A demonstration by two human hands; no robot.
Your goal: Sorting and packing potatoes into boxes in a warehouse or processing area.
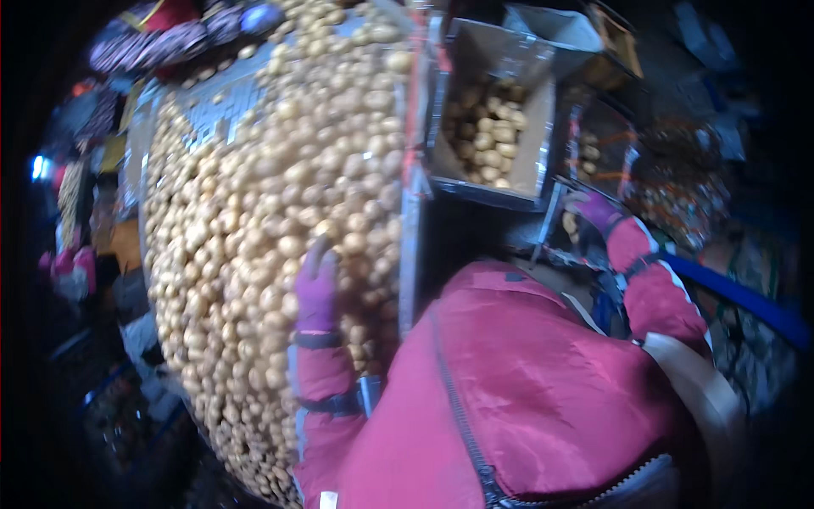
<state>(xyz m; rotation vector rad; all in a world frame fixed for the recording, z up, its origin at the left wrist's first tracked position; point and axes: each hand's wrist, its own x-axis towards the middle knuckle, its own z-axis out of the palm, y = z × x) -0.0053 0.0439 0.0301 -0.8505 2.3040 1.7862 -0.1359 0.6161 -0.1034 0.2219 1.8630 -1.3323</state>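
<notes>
My left hand [316,289], in a purple glove with greyish fingertips, reaches over a wide table heaped with potatoes [254,267]. Its fingertips meet a yellowish potato [325,228]; blur hides whether they grip it. Off to the right, my right hand [593,209], gloved alike, is at the metal-edged rim [548,219] of a container. Potatoes [570,226] show just below its fingers. I cannot tell whether this hand holds any of them.
A lined box [489,137] part filled with potatoes stands beyond the metal table edge [408,248]. Behind my right hand is a smaller potato container [591,149]. A blue bar [738,296] slants at the right. Another person's patterned sleeve [159,41] is at the far left.
</notes>
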